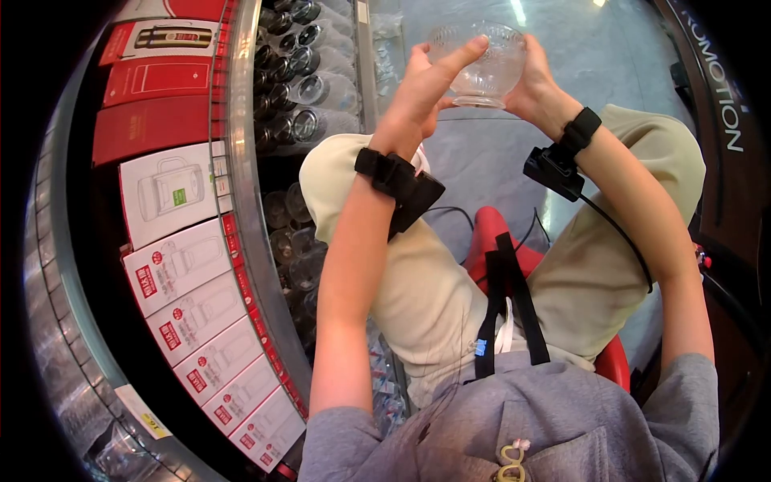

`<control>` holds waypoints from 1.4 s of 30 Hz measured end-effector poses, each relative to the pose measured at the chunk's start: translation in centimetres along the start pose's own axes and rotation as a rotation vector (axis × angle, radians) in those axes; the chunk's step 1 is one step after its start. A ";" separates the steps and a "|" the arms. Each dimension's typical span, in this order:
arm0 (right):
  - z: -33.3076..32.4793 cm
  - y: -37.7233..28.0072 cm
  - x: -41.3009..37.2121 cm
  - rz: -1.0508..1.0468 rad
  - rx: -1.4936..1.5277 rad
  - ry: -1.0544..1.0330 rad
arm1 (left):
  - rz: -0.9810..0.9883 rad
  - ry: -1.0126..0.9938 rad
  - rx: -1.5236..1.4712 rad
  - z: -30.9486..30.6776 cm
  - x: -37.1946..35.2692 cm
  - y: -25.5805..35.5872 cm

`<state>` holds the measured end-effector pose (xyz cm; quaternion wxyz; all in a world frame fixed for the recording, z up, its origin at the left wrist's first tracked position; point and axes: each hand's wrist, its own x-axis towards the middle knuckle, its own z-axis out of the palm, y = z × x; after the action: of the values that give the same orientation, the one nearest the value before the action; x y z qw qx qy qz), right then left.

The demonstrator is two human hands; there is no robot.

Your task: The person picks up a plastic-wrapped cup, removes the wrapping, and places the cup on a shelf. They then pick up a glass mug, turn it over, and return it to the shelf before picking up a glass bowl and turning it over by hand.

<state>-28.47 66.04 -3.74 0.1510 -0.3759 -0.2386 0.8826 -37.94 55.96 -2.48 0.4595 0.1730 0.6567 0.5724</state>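
A clear glass bowl (487, 71) with a patterned surface and a footed base is held up between both hands, above the floor beyond my knees. My left hand (426, 84) grips its left side, with the thumb lying across the front of the glass. On the right side of the bowl my right hand (536, 80) is closed round it, its fingers partly hidden behind the glass. Each wrist carries a black strap with a small black device (554, 169).
Shelving on the left holds red boxes (152, 128) and white boxes (181, 261) behind a wire rail. Several glass jars (309, 88) stand on a lower shelf. A red stool (486, 229) is beneath me. A dark panel with lettering (715, 88) stands at right.
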 end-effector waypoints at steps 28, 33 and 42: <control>-1.4 0.1 1.2 -0.045 0.166 -0.042 | 0.189 -0.271 -0.030 0.0 0.0 -0.2; -1.5 0.5 1.4 -0.062 0.187 -0.087 | 0.169 -0.204 -0.035 0.2 0.1 -0.3; -1.2 0.1 1.1 -0.073 0.194 -0.064 | 0.213 -0.161 -0.039 0.6 0.0 0.0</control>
<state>-28.38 66.83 -5.14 0.2109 -0.3221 -0.1704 0.9071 -37.41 56.32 -2.43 0.4506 0.2780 0.5845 0.6148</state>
